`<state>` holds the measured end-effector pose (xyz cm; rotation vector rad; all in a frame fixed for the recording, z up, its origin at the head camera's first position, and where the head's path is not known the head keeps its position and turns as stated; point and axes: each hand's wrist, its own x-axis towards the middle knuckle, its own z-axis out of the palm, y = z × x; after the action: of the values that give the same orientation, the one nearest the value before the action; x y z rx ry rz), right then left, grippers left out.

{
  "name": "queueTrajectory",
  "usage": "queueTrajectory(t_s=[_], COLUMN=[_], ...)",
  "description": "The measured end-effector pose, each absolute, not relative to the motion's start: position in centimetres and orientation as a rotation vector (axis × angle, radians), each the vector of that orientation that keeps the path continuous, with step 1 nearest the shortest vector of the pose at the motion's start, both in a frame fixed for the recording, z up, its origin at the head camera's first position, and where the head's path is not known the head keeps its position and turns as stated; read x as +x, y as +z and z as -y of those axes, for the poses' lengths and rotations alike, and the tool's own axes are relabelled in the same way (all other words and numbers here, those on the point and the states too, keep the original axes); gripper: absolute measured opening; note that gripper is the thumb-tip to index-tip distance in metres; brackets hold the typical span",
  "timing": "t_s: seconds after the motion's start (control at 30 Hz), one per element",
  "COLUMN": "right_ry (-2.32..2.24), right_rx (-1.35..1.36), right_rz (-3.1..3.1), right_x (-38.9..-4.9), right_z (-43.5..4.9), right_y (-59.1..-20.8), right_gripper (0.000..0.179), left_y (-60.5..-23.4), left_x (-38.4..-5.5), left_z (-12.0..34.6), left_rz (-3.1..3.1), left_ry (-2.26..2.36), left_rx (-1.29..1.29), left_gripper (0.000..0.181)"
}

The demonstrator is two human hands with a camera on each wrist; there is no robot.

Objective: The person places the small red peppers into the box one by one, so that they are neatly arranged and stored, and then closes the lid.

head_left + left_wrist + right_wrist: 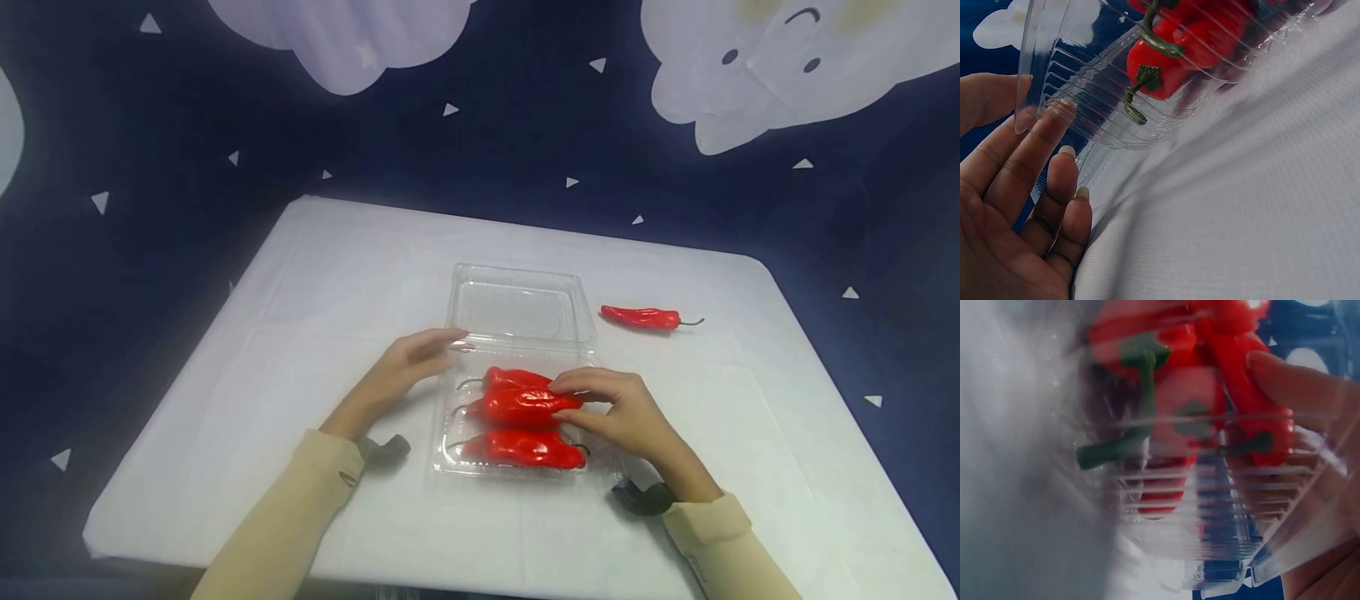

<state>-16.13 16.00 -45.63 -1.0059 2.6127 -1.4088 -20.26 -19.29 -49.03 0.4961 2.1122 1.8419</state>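
A clear plastic clamshell box (442, 454) lies on the table, its lid (517, 312) folded back away from me. Several red chili peppers (532, 450) with green stems lie in its base. My right hand (618, 408) holds the upper red chili pepper (517, 407), thumb on the near side and fingers on the far side. In the right wrist view the thumb lies against that pepper (1244, 381), behind the box's ribbed wall. My left hand (412, 358) is at the box's left side near the hinge, fingers loosely extended, fingertips (1060, 111) right at the clear wall.
Another red chili pepper (641, 317) lies outside the box, right of the lid, its stem pointing right. The white-covered table (360, 275) has a dark blue patterned backdrop (480, 158) behind it. Dark wrist camera mounts (386, 451) sit low beside both wrists.
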Motion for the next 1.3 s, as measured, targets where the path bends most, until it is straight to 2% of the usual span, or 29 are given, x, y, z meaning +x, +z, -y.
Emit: queueTrajectory(t_s=[0.33,0.7,1.0,1.3], right_ry=[-1.216,-1.303,-1.548,-1.547], right_rx=[-1.123,-1.153,-0.853,-0.522], right_rz=[-2.686,-2.719,-2.856,-2.949], right_x=[-15.8,-16.1,-18.7,-20.8], right_z=[-16.4,-17.9,-22.3,-26.0], right_y=[-45.4,-44.1,-42.8,-43.0], right_gripper=[0.047,0.043,0.038,0.027], left_y=[-49.1,-49.3,-49.3,-49.3], left_x=[-20.1,-20.2,-20.2,-20.2], left_z=[19.3,19.3,19.3,19.2], left_rz=[-2.135,-2.146,-2.134,-2.151], left_ry=[1.817,1.819,1.832,1.819], left_rx=[0.466,0.484,0.502,0.500], left_gripper=[0.043,0.043,0.043,0.043])
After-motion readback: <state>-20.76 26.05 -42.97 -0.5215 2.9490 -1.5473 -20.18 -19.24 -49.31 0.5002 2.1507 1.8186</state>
